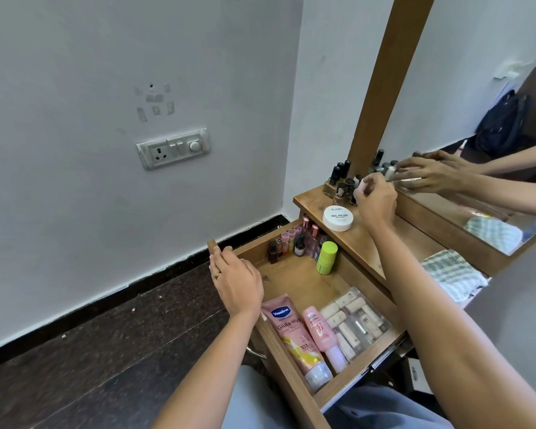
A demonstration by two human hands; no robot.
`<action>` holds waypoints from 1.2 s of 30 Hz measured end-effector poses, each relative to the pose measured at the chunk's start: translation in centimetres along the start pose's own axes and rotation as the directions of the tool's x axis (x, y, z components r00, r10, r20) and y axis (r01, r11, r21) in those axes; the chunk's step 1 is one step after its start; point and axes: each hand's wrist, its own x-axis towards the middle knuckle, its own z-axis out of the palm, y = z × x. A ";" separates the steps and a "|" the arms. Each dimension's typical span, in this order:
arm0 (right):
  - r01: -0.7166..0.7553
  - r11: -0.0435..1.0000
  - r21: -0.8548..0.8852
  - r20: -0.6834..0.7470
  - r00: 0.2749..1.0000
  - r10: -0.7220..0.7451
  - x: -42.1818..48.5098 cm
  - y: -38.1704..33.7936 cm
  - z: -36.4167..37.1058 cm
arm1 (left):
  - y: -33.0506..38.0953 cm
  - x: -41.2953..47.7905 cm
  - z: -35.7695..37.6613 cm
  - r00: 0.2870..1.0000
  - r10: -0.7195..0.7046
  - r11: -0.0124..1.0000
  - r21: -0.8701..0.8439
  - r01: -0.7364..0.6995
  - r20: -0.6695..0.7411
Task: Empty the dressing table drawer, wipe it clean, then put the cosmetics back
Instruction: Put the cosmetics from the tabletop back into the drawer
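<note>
Right of centre, a white-capped bottle [360, 182] is pinched by the right hand [375, 198] among polish bottles [338, 181] on the tabletop [350, 243]. The drawer [294, 277] wall, lower centre, is gripped by the left hand [235, 280]; tubes [294, 332] are left inside. Risk: crowded neighbours could be toppled at set-down.

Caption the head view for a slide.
Right hand pinches a small bottle over the tabletop; left hand holds the open drawer.
</note>
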 end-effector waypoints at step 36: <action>0.342 0.933 -0.109 0.640 0.743 -0.197 -14.1 -6.1 8.0 | 0.0 0.1 0.2 0.999 -0.033 0.999 -0.031 0.033 0.003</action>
